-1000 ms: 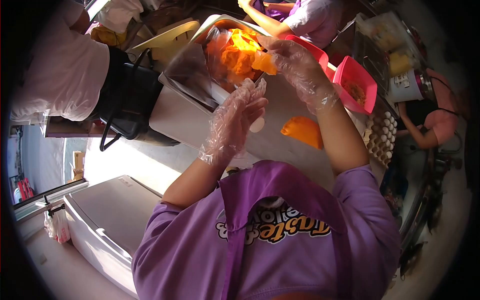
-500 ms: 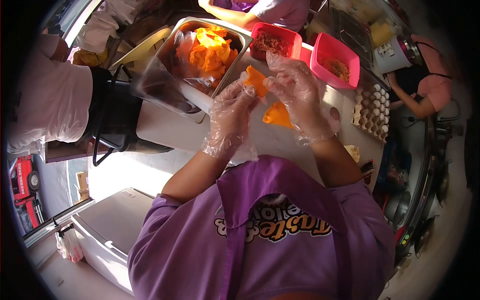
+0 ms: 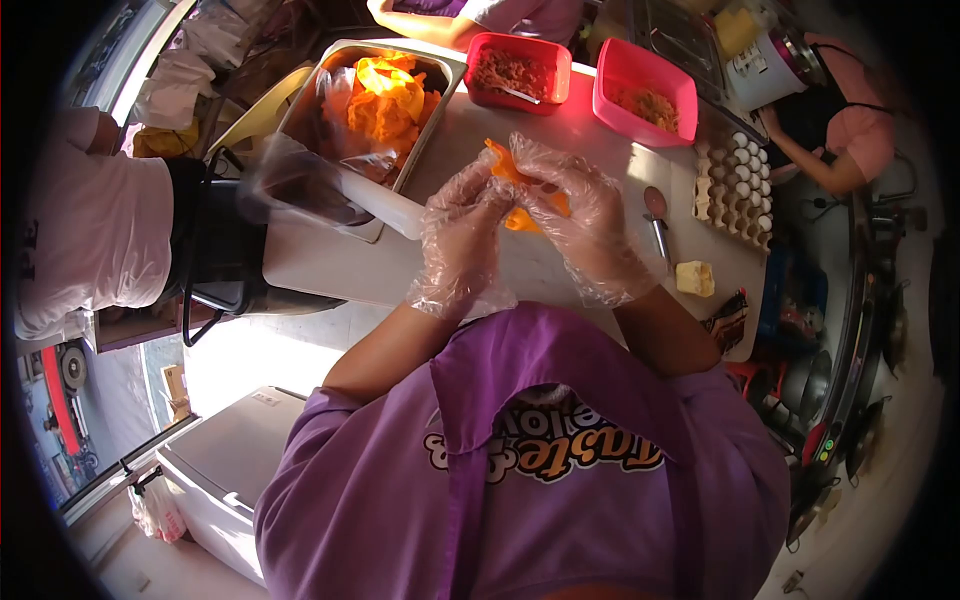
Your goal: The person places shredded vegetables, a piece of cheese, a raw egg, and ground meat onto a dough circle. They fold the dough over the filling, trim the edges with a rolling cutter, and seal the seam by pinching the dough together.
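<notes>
Both my hands wear clear plastic gloves and meet above the white table (image 3: 320,255). Between the fingertips of my left hand (image 3: 462,228) is a thin orange dough wrapper (image 3: 504,163). My right hand (image 3: 580,212) pinches the same wrapper from the other side, its fingers covering part of it. Just below, a second orange piece (image 3: 522,220) lies on the table, partly hidden by my right hand. To the left, a metal pan (image 3: 455,62) holds a heap of crumpled orange sheets (image 3: 390,105) and clear plastic.
Beyond my hands stand a red tub (image 3: 565,85) and a pink tub (image 3: 685,105) with shredded fillings. On the right are an egg tray (image 3: 712,195), a spoon (image 3: 657,215) and a small yellow block (image 3: 695,279). Other people (image 3: 105,225) stand around the table.
My right hand has moved in from beside the wrapper and closed on its edge, next to my left hand. The view has shifted, uncovering the spoon and yellow block.
</notes>
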`<control>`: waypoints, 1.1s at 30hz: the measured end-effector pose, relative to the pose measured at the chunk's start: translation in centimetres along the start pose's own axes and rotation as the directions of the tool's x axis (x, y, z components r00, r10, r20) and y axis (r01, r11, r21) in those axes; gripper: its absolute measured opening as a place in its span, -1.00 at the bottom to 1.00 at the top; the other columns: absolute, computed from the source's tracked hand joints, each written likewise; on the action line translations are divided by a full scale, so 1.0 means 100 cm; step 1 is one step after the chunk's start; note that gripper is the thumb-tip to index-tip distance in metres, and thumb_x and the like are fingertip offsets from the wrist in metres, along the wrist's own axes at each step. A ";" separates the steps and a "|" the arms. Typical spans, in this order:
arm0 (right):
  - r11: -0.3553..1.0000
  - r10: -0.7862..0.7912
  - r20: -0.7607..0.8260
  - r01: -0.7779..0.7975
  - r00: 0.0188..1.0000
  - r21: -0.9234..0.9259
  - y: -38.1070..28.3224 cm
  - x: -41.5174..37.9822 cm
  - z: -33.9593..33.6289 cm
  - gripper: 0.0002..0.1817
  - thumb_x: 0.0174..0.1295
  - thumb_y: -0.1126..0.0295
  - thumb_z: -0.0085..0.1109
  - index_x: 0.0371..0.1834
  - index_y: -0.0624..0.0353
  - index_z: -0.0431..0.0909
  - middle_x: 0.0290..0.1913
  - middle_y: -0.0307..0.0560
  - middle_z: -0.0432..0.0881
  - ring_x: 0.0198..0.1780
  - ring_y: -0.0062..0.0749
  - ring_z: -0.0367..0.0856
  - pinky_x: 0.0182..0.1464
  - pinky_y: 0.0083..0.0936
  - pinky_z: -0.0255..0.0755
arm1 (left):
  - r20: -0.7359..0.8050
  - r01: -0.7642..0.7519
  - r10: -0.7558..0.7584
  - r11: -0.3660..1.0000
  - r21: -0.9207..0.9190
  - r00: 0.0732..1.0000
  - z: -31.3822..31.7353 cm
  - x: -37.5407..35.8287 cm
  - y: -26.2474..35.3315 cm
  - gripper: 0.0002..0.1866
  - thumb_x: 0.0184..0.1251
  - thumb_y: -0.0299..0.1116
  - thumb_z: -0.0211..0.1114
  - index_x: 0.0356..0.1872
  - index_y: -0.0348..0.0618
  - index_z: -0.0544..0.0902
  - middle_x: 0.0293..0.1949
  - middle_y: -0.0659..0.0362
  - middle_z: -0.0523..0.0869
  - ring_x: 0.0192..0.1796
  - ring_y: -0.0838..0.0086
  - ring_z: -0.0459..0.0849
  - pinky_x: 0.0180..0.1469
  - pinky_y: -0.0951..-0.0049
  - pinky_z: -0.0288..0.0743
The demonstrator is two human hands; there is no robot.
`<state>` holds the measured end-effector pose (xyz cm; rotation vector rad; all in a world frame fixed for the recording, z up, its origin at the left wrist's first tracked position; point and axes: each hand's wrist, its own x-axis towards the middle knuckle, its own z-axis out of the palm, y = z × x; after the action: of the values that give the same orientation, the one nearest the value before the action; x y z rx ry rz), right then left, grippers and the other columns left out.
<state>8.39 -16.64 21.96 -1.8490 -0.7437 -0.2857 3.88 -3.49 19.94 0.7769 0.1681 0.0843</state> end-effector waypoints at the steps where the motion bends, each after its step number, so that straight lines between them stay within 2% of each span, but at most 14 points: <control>1: 1.000 0.013 0.003 -0.013 1.000 0.021 -0.002 -0.001 -0.001 -0.70 0.01 0.60 0.33 -0.14 0.26 0.59 -0.05 0.02 0.65 -0.06 -0.21 0.67 -0.02 -0.41 0.57 | 0.001 0.002 -0.002 1.000 0.001 1.000 0.000 0.000 -0.001 -0.64 0.32 -0.56 0.19 0.14 -0.39 0.47 0.02 0.06 0.61 0.02 0.45 0.61 0.07 0.49 0.50; 3: 0.999 0.028 0.007 -0.028 1.000 0.044 -0.006 -0.002 -0.002 -0.70 0.02 0.61 0.31 -0.12 0.27 0.58 -0.05 0.02 0.65 -0.06 -0.24 0.67 -0.02 -0.43 0.56 | 0.017 -0.063 0.062 0.995 0.078 0.998 -0.002 -0.001 -0.003 -0.63 0.29 -0.56 0.23 0.12 -0.41 0.48 0.01 0.07 0.62 -0.01 0.50 0.60 0.06 0.52 0.49; 5: 0.986 0.132 0.029 -0.134 0.991 0.095 -0.010 -0.005 -0.004 -0.74 0.16 0.66 0.18 -0.07 0.30 0.56 -0.06 -0.03 0.63 -0.09 -0.48 0.63 -0.04 -0.58 0.53 | 0.023 -0.083 0.081 0.993 0.080 0.996 0.001 -0.003 -0.002 -0.63 0.29 -0.56 0.24 0.11 -0.41 0.49 0.01 0.07 0.62 -0.01 0.51 0.60 0.07 0.52 0.48; 12: 0.972 0.159 0.048 -0.165 0.986 0.166 -0.009 -0.007 -0.003 -0.76 0.22 0.65 0.11 -0.04 0.33 0.54 -0.10 -0.08 0.63 -0.09 -0.54 0.60 -0.02 -0.60 0.49 | -0.021 -0.098 0.100 0.989 0.111 0.995 0.000 -0.005 -0.003 -0.64 0.28 -0.54 0.26 0.10 -0.41 0.50 -0.02 0.09 0.63 0.01 0.52 0.58 0.09 0.53 0.46; 15: 0.946 0.232 0.103 -0.249 0.967 0.210 -0.009 -0.008 -0.004 -0.77 0.25 0.62 0.09 -0.03 0.34 0.53 -0.08 -0.07 0.63 -0.08 -0.54 0.59 0.01 -0.60 0.49 | -0.014 -0.098 0.100 0.988 0.122 0.995 -0.003 -0.004 -0.004 -0.65 0.29 -0.55 0.25 0.09 -0.41 0.51 -0.02 0.10 0.63 0.00 0.53 0.58 0.08 0.53 0.46; 17: 0.808 0.387 0.152 -0.414 0.909 0.418 -0.008 -0.009 -0.004 -0.74 0.26 0.58 0.10 0.02 0.32 0.54 -0.03 -0.06 0.63 -0.06 -0.54 0.59 0.01 -0.59 0.51 | 0.002 -0.101 0.102 0.987 0.124 0.995 -0.004 -0.005 -0.003 -0.65 0.30 -0.54 0.25 0.09 -0.41 0.51 -0.02 0.10 0.63 0.00 0.53 0.58 0.08 0.54 0.45; 18: 0.808 0.388 0.153 -0.415 0.909 0.418 -0.008 -0.009 -0.003 -0.74 0.26 0.58 0.10 0.02 0.32 0.54 -0.03 -0.06 0.63 -0.06 -0.54 0.59 0.01 -0.59 0.51 | 0.019 -0.105 0.103 0.987 0.126 0.994 -0.004 -0.005 -0.003 -0.66 0.30 -0.54 0.24 0.08 -0.41 0.51 -0.02 0.10 0.63 -0.01 0.53 0.58 0.08 0.54 0.45; 20: 0.690 0.491 0.184 -0.509 0.851 0.515 -0.010 -0.007 -0.003 -0.76 0.27 0.58 0.08 -0.01 0.36 0.53 -0.03 -0.05 0.62 -0.04 -0.52 0.58 0.07 -0.56 0.47 | -0.001 -0.095 0.096 0.986 0.137 0.995 -0.006 -0.004 -0.005 -0.67 0.31 -0.54 0.23 0.08 -0.41 0.51 -0.02 0.10 0.63 -0.01 0.53 0.58 0.08 0.53 0.45; 23: 0.630 0.543 0.162 -0.526 0.824 0.572 -0.004 -0.008 0.002 -0.72 0.30 0.50 0.12 0.05 0.32 0.51 -0.07 -0.12 0.61 -0.06 -0.57 0.55 -0.05 -0.65 0.49 | -0.044 -0.070 0.078 0.985 0.156 0.996 -0.002 -0.004 -0.001 -0.68 0.33 -0.52 0.22 0.07 -0.41 0.51 -0.04 0.09 0.64 -0.02 0.53 0.58 0.08 0.52 0.45; 25: 0.630 0.528 0.157 -0.509 0.835 0.586 -0.010 -0.006 0.002 -0.69 0.29 0.50 0.13 0.08 0.31 0.49 -0.08 -0.12 0.60 -0.07 -0.58 0.55 -0.03 -0.63 0.49 | -0.067 -0.056 0.068 0.985 0.164 0.995 0.000 -0.006 0.002 -0.69 0.34 -0.50 0.20 0.06 -0.42 0.51 -0.05 0.08 0.64 -0.02 0.52 0.59 0.08 0.52 0.45; 27: 0.630 0.513 0.154 -0.492 0.845 0.601 -0.004 -0.006 0.002 -0.66 0.28 0.49 0.14 0.11 0.31 0.47 -0.09 -0.12 0.60 -0.07 -0.59 0.55 -0.01 -0.62 0.48 | 0.028 -0.070 0.066 0.979 0.191 0.997 -0.001 -0.009 0.004 -0.63 0.45 -0.37 0.04 0.15 -0.43 0.43 0.00 0.03 0.61 -0.01 0.38 0.61 0.15 0.34 0.45; 30: 0.659 0.535 0.205 -0.556 0.820 0.507 0.018 -0.009 -0.001 -0.61 0.27 0.53 0.11 0.18 0.29 0.42 -0.01 -0.13 0.56 -0.04 -0.55 0.56 0.05 -0.55 0.48 | 0.010 -0.093 0.093 0.978 0.185 0.996 -0.002 -0.012 0.007 -0.65 0.43 -0.39 0.10 0.11 -0.43 0.45 -0.11 0.09 0.63 -0.10 0.47 0.59 0.05 0.46 0.45; 32: 0.443 0.615 0.193 -0.537 0.764 0.718 0.009 -0.006 -0.004 -0.59 0.25 0.57 0.10 0.20 0.26 0.43 -0.07 -0.20 0.53 -0.09 -0.58 0.55 -0.02 -0.60 0.48 | 0.022 -0.157 0.155 0.974 0.161 0.988 -0.004 -0.011 0.012 -0.67 0.42 -0.39 0.09 0.09 -0.42 0.45 -0.14 0.11 0.61 -0.14 0.48 0.56 0.02 0.47 0.44; 33: 0.443 0.614 0.197 -0.540 0.764 0.716 0.007 -0.005 -0.005 -0.59 0.25 0.57 0.10 0.20 0.26 0.43 -0.07 -0.20 0.53 -0.09 -0.58 0.55 -0.02 -0.60 0.48 | 0.031 -0.221 0.218 0.966 0.136 0.975 -0.004 -0.011 0.015 -0.68 0.42 -0.39 0.08 0.08 -0.42 0.45 -0.17 0.13 0.60 -0.18 0.50 0.54 -0.01 0.48 0.42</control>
<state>8.55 -17.41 21.39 -1.1553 -0.0526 0.3632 2.69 -2.27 20.85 0.9330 0.0724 0.2790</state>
